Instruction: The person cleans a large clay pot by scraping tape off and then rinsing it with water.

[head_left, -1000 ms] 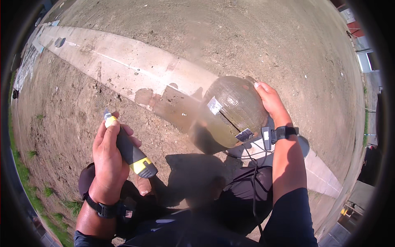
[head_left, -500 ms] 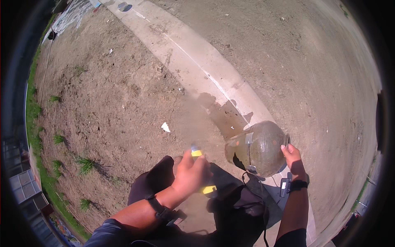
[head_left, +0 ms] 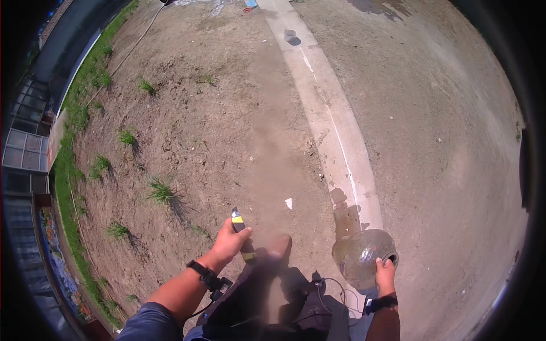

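Note:
My left hand is closed around a dark handheld tool with yellow bands. The tool's short pale tip points away from me; its exact kind is unclear. At the right, my right hand grips the rim of a round grey-brown jar, thumb at its dark mouth. The jar is tipped on its side, mouth facing right, over the pale concrete strip. Its surface looks shiny. The two hands are well apart, on either side of my legs.
Dusty haze hangs over the bare soil ahead. A wet patch darkens the strip beside the jar. Farther along stands a small round container. Grass tufts dot the left side. A thin cable loops near my legs.
My view has shifted, showing more ground ahead. The left hand has moved left with the tool, away from the jar. The jar's mouth has turned into view while the right hand keeps its grip.

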{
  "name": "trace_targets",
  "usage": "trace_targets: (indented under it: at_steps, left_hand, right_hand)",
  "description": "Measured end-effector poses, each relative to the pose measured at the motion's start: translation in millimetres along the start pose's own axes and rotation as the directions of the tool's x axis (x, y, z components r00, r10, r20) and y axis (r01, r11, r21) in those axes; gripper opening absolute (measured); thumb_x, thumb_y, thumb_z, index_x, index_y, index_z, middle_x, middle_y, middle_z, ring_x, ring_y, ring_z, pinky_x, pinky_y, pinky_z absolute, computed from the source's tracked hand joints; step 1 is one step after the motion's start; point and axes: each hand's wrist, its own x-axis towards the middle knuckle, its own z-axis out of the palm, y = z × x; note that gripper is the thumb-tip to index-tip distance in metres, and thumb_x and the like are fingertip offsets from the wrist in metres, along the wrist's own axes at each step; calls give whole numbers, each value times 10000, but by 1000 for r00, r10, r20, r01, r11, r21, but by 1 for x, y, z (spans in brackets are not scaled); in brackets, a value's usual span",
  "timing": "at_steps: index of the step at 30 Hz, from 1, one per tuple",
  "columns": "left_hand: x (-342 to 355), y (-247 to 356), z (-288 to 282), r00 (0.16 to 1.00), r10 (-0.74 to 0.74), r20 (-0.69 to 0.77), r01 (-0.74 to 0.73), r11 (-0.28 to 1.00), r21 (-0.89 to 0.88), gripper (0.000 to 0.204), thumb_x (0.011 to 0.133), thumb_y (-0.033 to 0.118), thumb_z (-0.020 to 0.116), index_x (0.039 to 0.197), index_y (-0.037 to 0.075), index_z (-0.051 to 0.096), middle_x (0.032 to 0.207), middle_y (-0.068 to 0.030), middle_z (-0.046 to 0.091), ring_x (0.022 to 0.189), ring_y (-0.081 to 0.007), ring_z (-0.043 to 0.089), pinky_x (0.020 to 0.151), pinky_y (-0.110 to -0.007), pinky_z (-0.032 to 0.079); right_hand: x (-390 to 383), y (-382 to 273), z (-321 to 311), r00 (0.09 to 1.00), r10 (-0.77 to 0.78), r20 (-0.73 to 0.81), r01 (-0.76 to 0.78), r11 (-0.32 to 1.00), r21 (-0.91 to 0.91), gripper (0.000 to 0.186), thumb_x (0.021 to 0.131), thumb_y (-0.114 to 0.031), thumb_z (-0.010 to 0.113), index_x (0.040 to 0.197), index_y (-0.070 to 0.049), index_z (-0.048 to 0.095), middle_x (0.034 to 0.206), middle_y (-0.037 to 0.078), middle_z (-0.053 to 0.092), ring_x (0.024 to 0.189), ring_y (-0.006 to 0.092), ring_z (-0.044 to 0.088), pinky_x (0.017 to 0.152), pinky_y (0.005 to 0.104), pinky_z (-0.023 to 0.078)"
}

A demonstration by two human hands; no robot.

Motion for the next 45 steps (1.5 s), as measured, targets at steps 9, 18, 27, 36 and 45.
trace_targets:
  at_steps: [9, 18, 27, 36, 45]
  left_hand:
    - [-60, 23, -180, 957, -28, -289, 117, 948, 297, 233, 889, 144, 725, 1024, 6, 595, 877, -112, 666, 797, -228, 642, 747, -388, 534]
    - [-40, 100, -187, 902, 137, -410, 131, 817, 562, 242, 847, 198, 776, 1023, 47, 706, 854, -140, 720, 771, -265, 689, 732, -388, 537]
    - [17, 107, -224, 774, -116, -622, 166, 986, 24, 289, 876, 187, 765, 1100, 17, 698, 876, -89, 725, 788, -159, 663, 736, -311, 523]
    - [30, 121, -336, 420, -280, -863, 349, 928, -131, 605, 822, 177, 819, 1317, -43, 549, 1158, -177, 666, 1051, -262, 654, 898, -354, 534]
    - [173, 308, -457, 770, -77, -633, 85, 996, -17, 511, 851, 191, 792, 1253, -60, 601, 1120, -191, 704, 1014, -261, 695, 891, -366, 557]
  right_hand:
    - [-43, -216, -78, 996, 75, 53, -81, 989, 124, 252, 1000, -150, 603, 1169, 35, 631, 1094, 94, 690, 972, 177, 641, 856, 332, 507]
    - [17, -340, -57, 996, 53, 71, -54, 998, 15, 276, 998, -244, 617, 1094, 12, 652, 952, 48, 673, 833, 149, 603, 737, 339, 495]
    - [111, -431, 2, 969, 49, 241, -47, 999, -18, 287, 1011, -237, 602, 1131, 21, 640, 1031, 81, 692, 920, 180, 631, 828, 339, 496]
    - [157, -611, 54, 963, -24, 267, 116, 936, -334, 307, 986, -246, 642, 1067, 49, 668, 1026, 101, 711, 920, 187, 638, 843, 355, 500]
    - [190, -786, 134, 957, -165, 239, 198, 973, -121, 336, 964, -244, 669, 1084, 69, 679, 1017, 109, 722, 911, 202, 656, 836, 356, 508]
